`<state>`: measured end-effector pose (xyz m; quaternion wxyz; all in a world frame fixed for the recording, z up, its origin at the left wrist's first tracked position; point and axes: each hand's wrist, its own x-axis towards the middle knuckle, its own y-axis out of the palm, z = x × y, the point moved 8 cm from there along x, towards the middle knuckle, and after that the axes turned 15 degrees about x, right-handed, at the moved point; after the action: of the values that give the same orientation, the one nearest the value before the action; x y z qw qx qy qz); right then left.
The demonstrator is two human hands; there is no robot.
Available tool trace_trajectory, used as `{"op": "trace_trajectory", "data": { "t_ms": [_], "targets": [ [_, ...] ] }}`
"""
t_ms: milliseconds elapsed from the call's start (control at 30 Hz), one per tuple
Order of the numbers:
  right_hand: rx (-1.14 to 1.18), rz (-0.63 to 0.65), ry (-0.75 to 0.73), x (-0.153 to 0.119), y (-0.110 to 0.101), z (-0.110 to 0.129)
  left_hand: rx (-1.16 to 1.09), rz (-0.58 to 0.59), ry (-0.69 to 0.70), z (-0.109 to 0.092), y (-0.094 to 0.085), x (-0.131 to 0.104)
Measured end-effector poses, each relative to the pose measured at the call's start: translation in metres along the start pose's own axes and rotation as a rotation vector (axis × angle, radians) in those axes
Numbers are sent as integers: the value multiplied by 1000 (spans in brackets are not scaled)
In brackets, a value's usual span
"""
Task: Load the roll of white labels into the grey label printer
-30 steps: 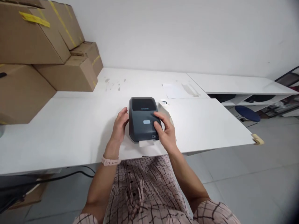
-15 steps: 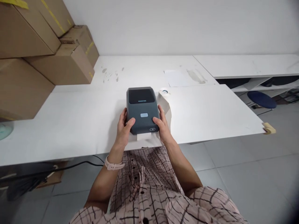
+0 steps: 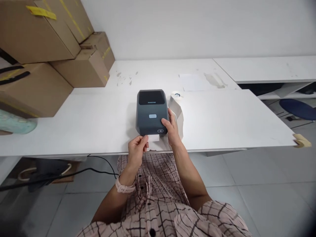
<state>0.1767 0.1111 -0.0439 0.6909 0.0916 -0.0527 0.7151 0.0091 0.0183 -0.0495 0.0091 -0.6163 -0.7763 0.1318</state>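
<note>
A dark blue-grey label printer (image 3: pixel 151 110) sits near the front edge of the white table, its lid down. A short white paper strip (image 3: pixel 154 138) sticks out of its front. My left hand (image 3: pixel 137 148) pinches the left end of that strip between thumb and fingers. Round the printer's right front corner is my right hand (image 3: pixel 171 129), thumb on top and fingers along the side. To the printer's right, a label roll (image 3: pixel 177 95) stands with a loose pale band (image 3: pixel 179 120) trailing toward the table's front edge.
Cardboard boxes (image 3: pixel 89 67) are stacked at the left, with a pale green rolled item (image 3: pixel 18 122) below them. A paper sheet (image 3: pixel 191 82) lies behind on the table (image 3: pixel 222 121). Black cables (image 3: pixel 91 169) hang below; a blue stool (image 3: pixel 297 109) stands at the right.
My left hand has left the printer's left side and moved down to the paper strip, which it now pinches. My right hand stays on the printer. The view has shifted slightly.
</note>
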Motion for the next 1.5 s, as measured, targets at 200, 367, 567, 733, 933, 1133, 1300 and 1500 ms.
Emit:
{"op": "trace_trajectory", "data": {
  "t_ms": [200, 367, 567, 733, 933, 1133, 1300, 1500],
  "targets": [
    [-316, -64, -342, -13, 4, 68, 111, -107, 192, -7, -5, 2],
    [-554, 127, -575, -24, 30, 96, 151, -150, 237, -2, -4, 2],
    [-681, -39, -800, -37, 47, 109, 82, -159, 206, 4, -4, 2],
    [-537, -43, -810, -45, 44, 106, 108, -132, 181, 5, -7, 5],
    [-125, -207, -435, -53, -4, 63, 162, -117, 239, -2, -14, 2],
    [96, -86, -257, -30, -12, 70, 69, -330, 316, -31, -56, 36],
    [38, -14, -351, 21, -16, 108, 179, -116, 227, -48, -50, 108],
    [-98, 77, -379, 76, -11, 127, 190, 160, 130, -50, -10, 149]
  ]
}}
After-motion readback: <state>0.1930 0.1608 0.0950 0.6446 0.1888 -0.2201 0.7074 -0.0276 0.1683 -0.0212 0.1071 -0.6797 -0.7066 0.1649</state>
